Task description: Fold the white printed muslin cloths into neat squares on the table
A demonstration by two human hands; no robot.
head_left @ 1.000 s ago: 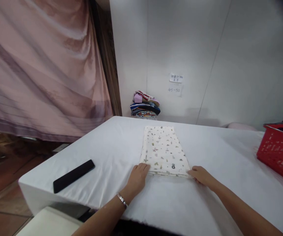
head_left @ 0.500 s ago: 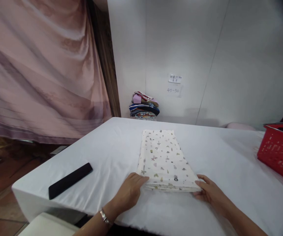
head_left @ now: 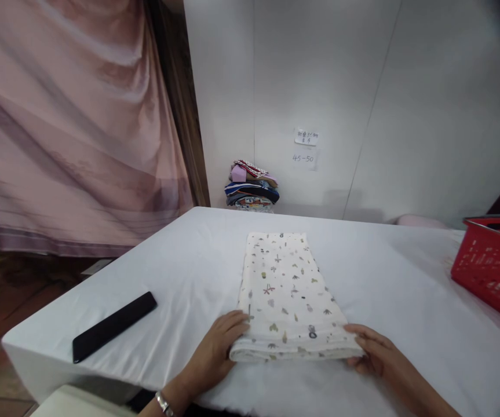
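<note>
A white cloth (head_left: 291, 289) printed with small plants and animal figures lies folded in layers on the white-covered table (head_left: 180, 284). Its near edge faces me, with the stacked folds showing there. At the near left corner my left hand (head_left: 221, 346) grips the cloth, fingers over the top and thumb hidden. My right hand (head_left: 373, 350) pinches the near right corner, its index finger on top and other fingers curled below the edge.
A long black flat object (head_left: 115, 327) rests on the table at left. At the right edge stands a red plastic basket (head_left: 488, 269). Behind the table a pile of folded fabrics (head_left: 252, 188) sits against the wall. A pink curtain (head_left: 71, 127) hangs at left.
The near edge of the cloth has come closer to me and looks wider. My left hand has shifted left and down along with it; my right hand has moved slightly down.
</note>
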